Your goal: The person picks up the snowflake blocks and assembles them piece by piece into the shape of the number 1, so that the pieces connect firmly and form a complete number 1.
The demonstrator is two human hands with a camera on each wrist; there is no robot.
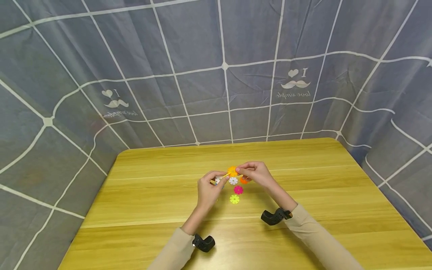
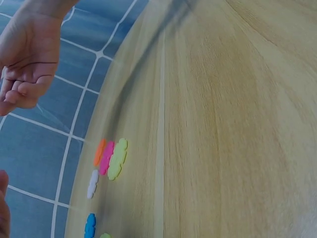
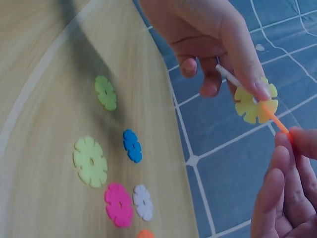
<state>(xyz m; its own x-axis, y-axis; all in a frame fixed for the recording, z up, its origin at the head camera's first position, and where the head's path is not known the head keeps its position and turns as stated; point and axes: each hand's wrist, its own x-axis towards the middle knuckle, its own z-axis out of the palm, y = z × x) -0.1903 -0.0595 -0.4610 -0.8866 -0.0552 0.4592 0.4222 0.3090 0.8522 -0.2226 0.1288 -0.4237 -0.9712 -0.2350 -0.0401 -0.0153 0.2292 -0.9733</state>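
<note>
My left hand (image 1: 207, 189) pinches a yellow slotted disc (image 3: 246, 106), which is edge-on in the head view. A white disc (image 3: 229, 75), seen edge-on, sticks out from the yellow disc's far side and appears joined to it. My right hand (image 1: 257, 173) pinches an orange disc (image 1: 232, 171) between thumb and fingers. In the right wrist view the orange disc is edge-on and meets the yellow one near its middle; how deeply it sits is unclear. The left wrist view hides the held discs; only part of the right hand (image 2: 30, 59) and a left fingertip show.
Below the hands, loose slotted discs lie flat on the wooden table (image 1: 152, 210): yellow-green (image 1: 234, 199), pink (image 1: 238, 189), white (image 1: 233, 180), orange (image 1: 243, 180), blue (image 3: 132, 146) and green (image 3: 105, 92). A grey curtain (image 1: 195, 93) with white lines hangs behind the table.
</note>
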